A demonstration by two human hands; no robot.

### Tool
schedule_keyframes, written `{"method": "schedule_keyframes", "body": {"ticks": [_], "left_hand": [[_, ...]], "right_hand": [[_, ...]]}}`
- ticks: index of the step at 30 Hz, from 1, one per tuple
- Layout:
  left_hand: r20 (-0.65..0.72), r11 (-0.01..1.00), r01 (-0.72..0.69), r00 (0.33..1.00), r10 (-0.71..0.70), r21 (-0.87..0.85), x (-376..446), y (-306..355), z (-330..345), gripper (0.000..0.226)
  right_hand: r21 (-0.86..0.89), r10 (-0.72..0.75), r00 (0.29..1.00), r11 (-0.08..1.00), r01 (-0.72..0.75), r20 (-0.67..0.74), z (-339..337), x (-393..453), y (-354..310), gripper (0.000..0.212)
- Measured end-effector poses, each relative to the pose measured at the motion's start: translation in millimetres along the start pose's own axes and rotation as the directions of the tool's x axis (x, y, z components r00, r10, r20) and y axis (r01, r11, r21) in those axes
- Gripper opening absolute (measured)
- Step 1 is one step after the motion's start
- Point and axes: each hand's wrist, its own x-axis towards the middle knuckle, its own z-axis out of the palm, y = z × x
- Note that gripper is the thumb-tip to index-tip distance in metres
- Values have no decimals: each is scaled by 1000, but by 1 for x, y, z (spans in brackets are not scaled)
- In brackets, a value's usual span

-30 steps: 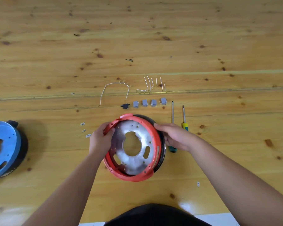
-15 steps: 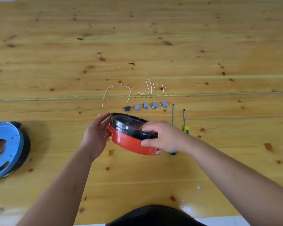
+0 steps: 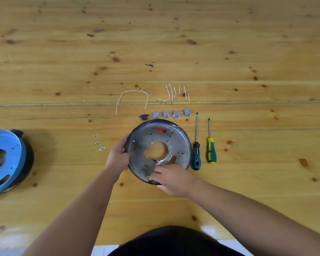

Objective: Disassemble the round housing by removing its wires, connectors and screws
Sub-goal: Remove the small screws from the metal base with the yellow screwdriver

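round housing (image 3: 158, 137) lies flat, open side up; left hand (image 3: 116, 157) grips its rim; right hand (image 3: 171, 179) pinches its near edge

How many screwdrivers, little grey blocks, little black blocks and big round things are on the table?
Screwdrivers: 2, one dark teal, one yellow and green
Little grey blocks: 4
Little black blocks: 1
Big round things: 2, the round housing in the hands and a blue one
Total: 9
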Motion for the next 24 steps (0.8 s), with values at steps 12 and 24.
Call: {"method": "schedule_keyframes", "body": {"ticks": [12,24], "left_hand": [[-31,640,-303,890,454,706,-20,-4,9,68],[374,113,-485,784,496,867,-28,-45,33,87]], "right_hand": [[64,161,967,986,-151,-197,-16,0,30,40],[248,642,751,761,-600,-153,-42,8,74,67]]}}
